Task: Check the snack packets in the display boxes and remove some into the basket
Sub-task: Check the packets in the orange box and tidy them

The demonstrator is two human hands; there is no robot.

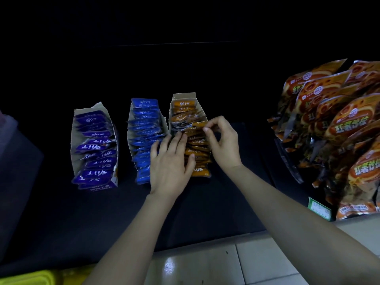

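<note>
I judge this the checking step; my left hand (170, 163), fingers straight, presses the orange foil snack packets (198, 150) in the rightmost open cardboard display box (183, 97) on the dark shelf (205, 202); my right hand (223, 140) pinches one orange packet (197, 125) by its top edge; next, lift it clear and carry it to the yellow plastic basket (30, 277).

3 display boxes (184, 97) stand side by side on a dark shelf (205, 206). The left hand (170, 167) rests flat on the orange packets (198, 172); the right hand (223, 140) pinches 1 upper packet (197, 126).
</note>
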